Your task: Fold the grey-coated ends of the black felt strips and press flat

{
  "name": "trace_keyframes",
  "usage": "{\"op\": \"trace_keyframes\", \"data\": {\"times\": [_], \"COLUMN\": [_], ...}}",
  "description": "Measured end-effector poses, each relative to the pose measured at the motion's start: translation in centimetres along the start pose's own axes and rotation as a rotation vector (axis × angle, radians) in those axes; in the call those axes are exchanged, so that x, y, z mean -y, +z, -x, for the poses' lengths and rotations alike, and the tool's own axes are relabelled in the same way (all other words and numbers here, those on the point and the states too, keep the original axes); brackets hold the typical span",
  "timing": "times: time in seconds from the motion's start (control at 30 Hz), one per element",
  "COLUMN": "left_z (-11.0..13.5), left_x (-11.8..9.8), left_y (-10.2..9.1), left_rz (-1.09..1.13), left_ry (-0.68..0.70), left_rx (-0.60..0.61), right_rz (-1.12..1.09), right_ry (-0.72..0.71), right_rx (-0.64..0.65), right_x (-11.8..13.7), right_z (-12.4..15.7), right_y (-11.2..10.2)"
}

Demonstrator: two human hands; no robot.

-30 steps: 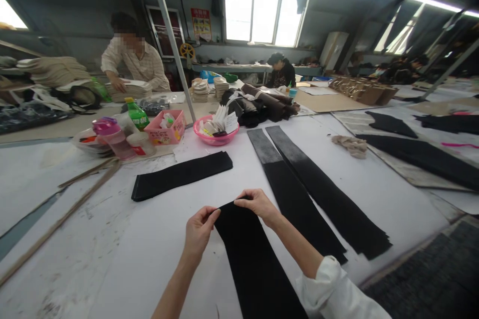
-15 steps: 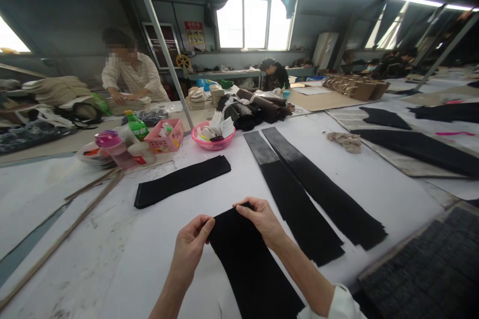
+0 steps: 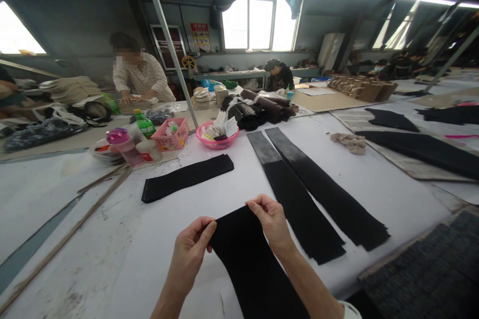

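Between my hands a black fabric panel is held by its top corners, its lower end running toward me and out of the frame. My left hand pinches the left corner, thumb on top. The right corner is pinched in my right hand. Beyond them on the table lies a folded black fabric strip. To the right, two long stacks of black fabric strips, a nearer one and a farther one, lie side by side, their far ends greyish.
A pink basin of tags, a pink box, a green bottle and a purple-lidded jug stand at the back left. A crumpled beige cloth lies right. Co-workers work beyond a slanted metal pole.
My right hand has shifted slightly right, away from the left, and the fabric's top edge looks more stretched between them. The view has turned a little left.
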State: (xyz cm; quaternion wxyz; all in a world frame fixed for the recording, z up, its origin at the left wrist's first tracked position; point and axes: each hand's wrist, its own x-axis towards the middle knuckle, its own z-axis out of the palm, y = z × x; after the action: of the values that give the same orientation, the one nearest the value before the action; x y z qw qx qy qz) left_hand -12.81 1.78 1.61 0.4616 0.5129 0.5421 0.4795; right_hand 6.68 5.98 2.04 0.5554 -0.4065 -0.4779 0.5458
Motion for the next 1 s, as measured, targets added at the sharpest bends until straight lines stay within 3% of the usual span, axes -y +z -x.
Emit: {"op": "trace_keyframes", "data": {"times": [0.13,0.27,0.43,0.57,0.7,0.8,1.0], "left_z": [0.4,0.5,0.3,0.0,-0.1,0.3,1.5], "left_x": [-0.5,-0.6,-1.3,-3.1,-4.3,-4.4,-4.2], "left_y": [-0.4,-0.6,-0.6,0.3,1.2,1.2,-0.2], "left_rz": [-0.029,-0.083,-0.229,-0.339,-0.388,-0.382,-0.361], "left_ry": [0.014,0.044,0.120,0.214,0.295,0.293,0.246], "left_rx": [0.002,-0.029,0.031,0.074,0.077,0.085,0.078], "right_rz": [-0.027,-0.058,0.095,0.169,0.206,0.225,0.204], "right_ry": [0.025,0.107,0.028,-0.022,-0.046,-0.051,0.071], "right_rx": [0.013,0.120,0.120,0.176,0.149,0.137,0.167], "right_x": [0.3,0.9,1.4,1.4,1.6,2.0,3.1], "right_z": [0.1,0.1,0.4,1.2,1.8,2.1,2.8], "right_y": [0.3,0.6,1.1,2.0,2.5,2.5,2.0]}}
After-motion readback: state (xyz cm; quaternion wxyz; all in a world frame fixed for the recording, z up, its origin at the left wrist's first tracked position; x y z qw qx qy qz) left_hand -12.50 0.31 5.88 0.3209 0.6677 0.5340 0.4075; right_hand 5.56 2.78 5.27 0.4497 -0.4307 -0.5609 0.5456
